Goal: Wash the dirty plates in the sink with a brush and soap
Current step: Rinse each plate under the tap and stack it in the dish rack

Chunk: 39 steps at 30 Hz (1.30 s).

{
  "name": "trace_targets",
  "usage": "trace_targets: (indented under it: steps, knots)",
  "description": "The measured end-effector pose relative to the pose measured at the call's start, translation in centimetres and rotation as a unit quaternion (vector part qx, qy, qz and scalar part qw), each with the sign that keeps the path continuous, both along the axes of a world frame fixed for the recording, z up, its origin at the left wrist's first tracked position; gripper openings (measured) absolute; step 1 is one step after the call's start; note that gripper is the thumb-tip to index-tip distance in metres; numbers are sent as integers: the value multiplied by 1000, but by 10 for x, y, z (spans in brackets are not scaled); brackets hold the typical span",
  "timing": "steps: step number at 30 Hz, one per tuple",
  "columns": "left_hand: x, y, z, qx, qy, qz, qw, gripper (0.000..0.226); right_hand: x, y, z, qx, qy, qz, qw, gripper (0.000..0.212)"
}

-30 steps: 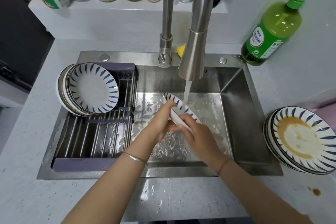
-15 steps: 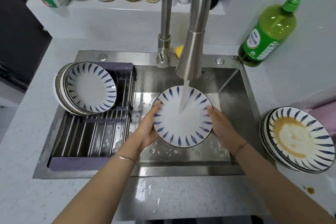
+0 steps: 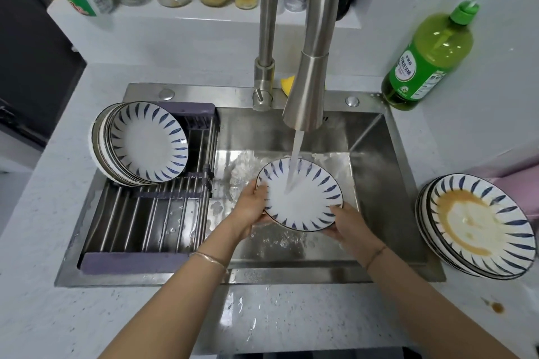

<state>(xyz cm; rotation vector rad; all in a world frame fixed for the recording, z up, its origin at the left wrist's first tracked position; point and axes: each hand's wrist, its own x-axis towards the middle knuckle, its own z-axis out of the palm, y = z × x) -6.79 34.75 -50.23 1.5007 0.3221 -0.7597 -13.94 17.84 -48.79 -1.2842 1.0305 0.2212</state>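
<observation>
Held plate: the held plate (image 3: 312, 204), white with blue leaf strokes round the rim, sits over the sink (image 3: 379, 183) basin, face up and tilted a little toward the tap (image 3: 309, 90).
Water: the stream (image 3: 295, 154) lands on the plate's well, left of centre; no brown residue shows on its face.
Left hand: the left hand (image 3: 250, 207) grips the plate's left rim, fingers curled under it and the thumb on the edge.
Right hand: the right hand (image 3: 347, 227) pinches the lower right rim, thumb on top, fingers hidden below.
Step, as I judge it: rinsing – the scrub looks done for this one.
Handling: glazed ceramic, stiff and breakable, and slick while wet. Opposite points of the rim, thumb over and fingers under, are the safe hold – a knock against the steel wall or the tap could chip it.
Clean stack: the washed plates (image 3: 145, 146) lean on edge at the far end of the drying rack (image 3: 145, 218), which spans the sink's left part.
Dirty stack: the soiled plates (image 3: 478, 224) wait on the surface (image 3: 43, 315) just right of the sink, the top one smeared brown.
Soap: the green pump bottle (image 3: 431, 52) stands at the sink's far right corner.
Brush: none in view; a yellow scrap (image 3: 288, 83) behind the tap is too hidden to name.
</observation>
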Motion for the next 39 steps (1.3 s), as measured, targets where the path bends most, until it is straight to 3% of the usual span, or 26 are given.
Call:
trace_targets:
  steps: [2,4,7,9,12,16,18,19,20,21,24,26,28,30,33,39]
  knots:
    - [3,6,4,4,-56,-5,998,30,-3,2,-5,-16,-6,35,999,20]
    - [6,13,3,-28,-59,7,998,29,-5,-1,-10,-104,-44,104,988,20]
    - [9,20,0,-59,-26,34,997,26,-11,-4,-4,-257,-186,191,929,52]
    - [10,18,-2,-81,15,60,995,28,-11,-6,4,-337,-270,240,869,70]
    - [10,12,-4,-86,58,73,992,33,-10,-13,10,-491,-315,328,743,74]
    - [11,11,-6,-82,99,64,990,28,-4,-28,9,-589,-330,455,580,50]
    - [14,15,-6,-80,111,38,990,37,3,-32,7,-596,-357,476,539,25]
    - [17,17,-7,-80,112,27,990,42,7,-33,5,-585,-370,482,536,23]
    - [21,20,-7,-83,109,16,990,48,8,-30,4,-563,-375,488,552,29]
    - [24,21,-6,-89,108,4,990,54,9,-25,4,-523,-369,479,600,32]
    - [32,20,-3,-86,109,-37,990,64,17,-10,8,-298,-255,354,849,22]
    - [31,17,-2,-59,95,-65,992,51,22,-6,7,-152,-219,213,940,18]
    - [30,18,-5,-20,78,-88,993,48,26,-2,5,-40,-194,132,971,18]
    - [32,21,-11,8,75,-78,994,64,26,1,0,43,-176,109,977,28]
    - [33,31,-14,30,60,-55,996,65,27,9,-6,149,-152,70,975,33]
    - [33,48,-23,73,36,-42,996,65,22,18,-19,215,-115,23,970,42]
